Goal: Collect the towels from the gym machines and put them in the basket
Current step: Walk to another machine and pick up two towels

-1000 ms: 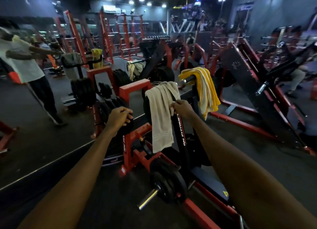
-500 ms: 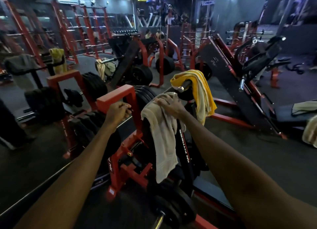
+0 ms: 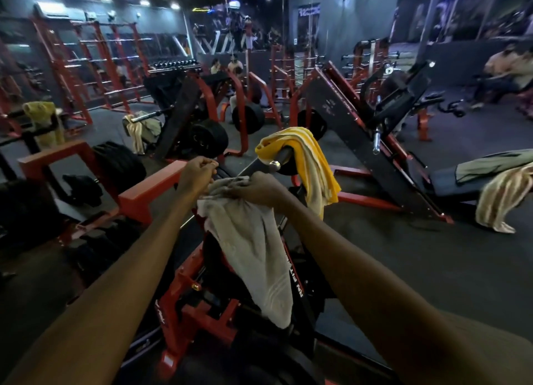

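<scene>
The right hand (image 3: 253, 190) grips and covers the top fold of the grey-beige cloth towel (image 3: 253, 255), and the support under that fold is hidden. The left hand (image 3: 199, 172), fingers curled, sits just beside the same fold; contact with the cloth cannot be determined. Below the right hand, the towel masks part of the white lettering on the black machine upright (image 3: 300, 304), so the wording is unreadable. Well to the right of the right hand, a beige striped towel (image 3: 501, 200) and an olive-green cloth (image 3: 490, 165) are cut by the frame edge. Both forearms are cut off at the bottom edge. A blurred figure (image 3: 507, 67) far beyond the right hand is indistinct, and the seated people (image 3: 227, 66) at the back are too small to make out.
</scene>
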Available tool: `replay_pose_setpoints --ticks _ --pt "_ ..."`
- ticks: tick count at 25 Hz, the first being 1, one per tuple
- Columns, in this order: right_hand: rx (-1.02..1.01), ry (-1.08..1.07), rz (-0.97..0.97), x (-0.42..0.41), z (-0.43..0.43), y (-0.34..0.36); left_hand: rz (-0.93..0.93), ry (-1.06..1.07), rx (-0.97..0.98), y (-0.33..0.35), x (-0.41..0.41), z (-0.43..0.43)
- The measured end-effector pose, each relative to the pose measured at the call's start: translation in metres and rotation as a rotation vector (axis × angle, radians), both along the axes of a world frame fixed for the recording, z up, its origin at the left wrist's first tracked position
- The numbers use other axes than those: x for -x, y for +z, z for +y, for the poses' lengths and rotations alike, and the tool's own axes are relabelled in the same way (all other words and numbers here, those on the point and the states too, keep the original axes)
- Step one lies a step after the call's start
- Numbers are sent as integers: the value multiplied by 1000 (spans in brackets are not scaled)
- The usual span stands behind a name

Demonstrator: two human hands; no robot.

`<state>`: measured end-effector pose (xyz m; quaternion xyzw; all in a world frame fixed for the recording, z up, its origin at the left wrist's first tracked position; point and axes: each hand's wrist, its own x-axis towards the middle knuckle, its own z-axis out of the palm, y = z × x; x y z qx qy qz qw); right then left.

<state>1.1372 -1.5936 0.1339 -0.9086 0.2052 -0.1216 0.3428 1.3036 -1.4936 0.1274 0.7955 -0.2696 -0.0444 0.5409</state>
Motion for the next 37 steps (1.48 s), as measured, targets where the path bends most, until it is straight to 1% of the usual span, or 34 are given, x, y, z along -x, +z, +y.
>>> replay_pose_setpoints --ticks 3,4,6,8,10,13,15,17,19,21,24,27,29,30,31,33,35,37 --pt "-413 -156 -139 28 -42 -9 -38 -85 11 7 1 -38" --pt "-514 -194 -164 39 -57 -12 -44 -109 13 10 3 -53" --pt "-673 -272 -211 54 -88 -24 -45 -154 13 16 9 -83" --pt "-756 -407 -308 66 -126 -45 -39 -205 26 23 18 -116" --pt "-739 -557 -391 92 -140 -45 -59 -238 12 27 23 -144" --pt "-647 -743 -432 132 -167 -53 -145 -261 -91 26 20 -185" --pt "-555 -816 -404 151 -186 -65 -193 -306 -140 24 20 -211" --pt "-450 -855 -332 159 -203 -75 -322 -343 -227 24 21 -238" --pt "-383 -831 -261 167 -210 -77 -400 -365 -354 25 20 -262" --pt "-354 -827 -211 170 -210 -72 -492 -399 -534 26 13 -289" --pt "-368 -934 -167 178 -221 -82 -620 -420 -785 17 -1 -323" --pt "-397 -988 -125 188 -232 -98 -696 -414 -898 -2 -19 -344" --pt "-384 -1016 -123 196 -234 -103 -847 -349 -926 -18 -32 -354" --pt "-381 -1034 -127 199 -234 -103 -930 -309 -908 -24 -37 -357" --pt "-388 -1056 -133 203 -235 -105 -972 -278 -867 -28 -40 -360" --pt "-395 -1077 -171 209 -238 -111 -984 -239 -785 -26 -36 -365" --pt "-379 -1085 -209 210 -238 -112 -1066 -241 -791 -19 -21 -366" --pt "-359 -1124 -239 211 -238 -114 -1201 -298 -813 -21 3 -364"
